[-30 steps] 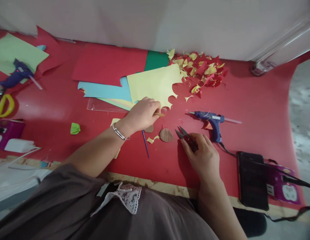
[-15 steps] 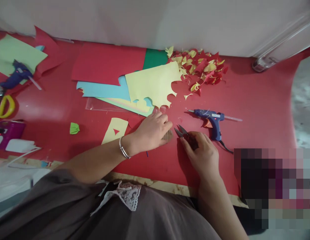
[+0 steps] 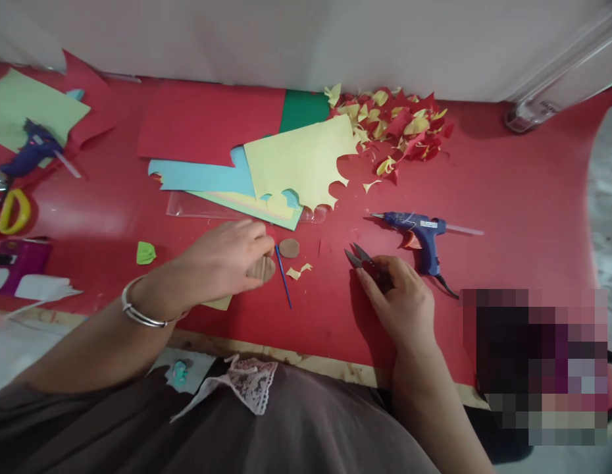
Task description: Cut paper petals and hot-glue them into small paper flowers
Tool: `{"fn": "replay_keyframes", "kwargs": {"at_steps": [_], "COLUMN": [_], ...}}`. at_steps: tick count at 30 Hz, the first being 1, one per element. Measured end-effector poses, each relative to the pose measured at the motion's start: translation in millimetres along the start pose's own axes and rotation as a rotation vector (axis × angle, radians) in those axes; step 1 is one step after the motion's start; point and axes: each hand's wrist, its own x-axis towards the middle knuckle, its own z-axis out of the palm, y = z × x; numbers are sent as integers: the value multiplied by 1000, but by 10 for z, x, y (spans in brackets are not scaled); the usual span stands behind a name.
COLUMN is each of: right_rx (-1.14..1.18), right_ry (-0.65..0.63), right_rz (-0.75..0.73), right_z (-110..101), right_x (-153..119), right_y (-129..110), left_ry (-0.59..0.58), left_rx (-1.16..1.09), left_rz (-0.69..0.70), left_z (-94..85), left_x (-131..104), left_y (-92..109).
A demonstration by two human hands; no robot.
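Note:
My left hand [image 3: 227, 257] is closed on a brown striped piece [image 3: 261, 268], palm down above the red table, and partly covers a yellow paper piece [image 3: 220, 303]. Just right of its fingers lie a flat brown oval piece [image 3: 289, 248], a thin blue stick [image 3: 283, 276] and small yellow scraps [image 3: 299, 271]. Small dark scissors [image 3: 368, 264] are in my right hand [image 3: 397, 293], their blades apart and pointing up-left over bare red surface. The fingers of that hand wrap round the handles.
A blue glue gun [image 3: 419, 234] lies right of the scissors. Coloured sheets [image 3: 301, 164] and a heap of red and yellow scraps [image 3: 405, 128] are at the back. Another glue gun [image 3: 32, 151] and yellow-handled scissors [image 3: 14, 212] lie left.
My left hand has moved left with the brown striped piece, uncovering the brown oval, the blue stick and yellow scraps. My right hand and its scissors have barely moved.

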Motion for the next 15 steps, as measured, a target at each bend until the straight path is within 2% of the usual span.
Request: {"fn": "replay_keyframes", "kwargs": {"at_steps": [2, 5, 10, 15], "right_rx": [-3, 0, 3, 0], "right_ry": [12, 24, 9, 7], "right_rz": [-9, -5, 25, 25], "right_z": [2, 3, 4, 10], "right_x": [2, 4, 6, 3], "right_y": [3, -3, -13, 2], "left_ry": [-46, -27, -30, -84], "left_rx": [-127, -291, -336, -310], "left_rz": [27, 139, 233, 226], "left_z": [87, 146, 46, -31], "left_x": [-40, -26, 129, 465], "left_y": [60, 153, 157, 162]}}
